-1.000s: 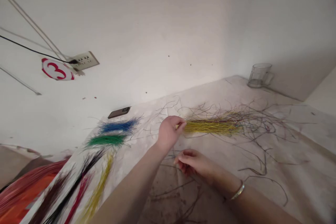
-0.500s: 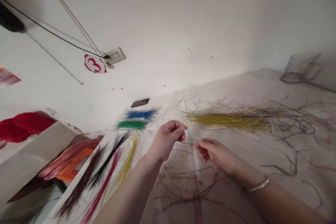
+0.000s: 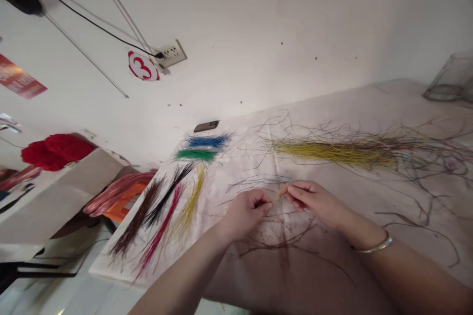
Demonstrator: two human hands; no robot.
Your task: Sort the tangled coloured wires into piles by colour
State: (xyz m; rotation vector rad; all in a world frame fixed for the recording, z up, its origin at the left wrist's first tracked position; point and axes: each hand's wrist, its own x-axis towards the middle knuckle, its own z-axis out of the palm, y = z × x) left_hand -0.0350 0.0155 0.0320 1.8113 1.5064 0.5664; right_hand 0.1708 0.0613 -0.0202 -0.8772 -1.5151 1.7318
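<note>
While a white wall (image 3: 281, 19) rises behind everything, a counter (image 3: 406, 101) spread with stained pale sheeting carries the work. A long yellow bundle of fibres (image 3: 332, 153) lies across the counter, with loose, tangled strands spreading from its far end. Left of that bundle, on the wall, are a wall socket (image 3: 170, 54) with a black cable plugged in and a round sign (image 3: 143, 66) marked 3. A glass mug (image 3: 449, 78) stands at the far right, well beyond the bundle.

Also left of the bundle, 6 smaller bunches lie in a row: a blue bunch (image 3: 208, 141), a green bunch (image 3: 195, 155), a black bunch (image 3: 168, 194), a dark brown bunch (image 3: 137, 217), a red bunch (image 3: 160, 234) and a pale yellow bunch (image 3: 189, 206). A phone (image 3: 206, 126) rests just beyond the blue one.

Below the yellow bundle, the left hand (image 3: 246, 214) and the right hand (image 3: 314, 202) meet near the counter's middle. A thin strand (image 3: 283, 190) runs between them. The right hand's grip is clamped on it, thumb and fingers together, and the left hand's grip looks closed on its other end. The strand looks light, springy and easily bent, so it seems best held close to the working point.
</note>
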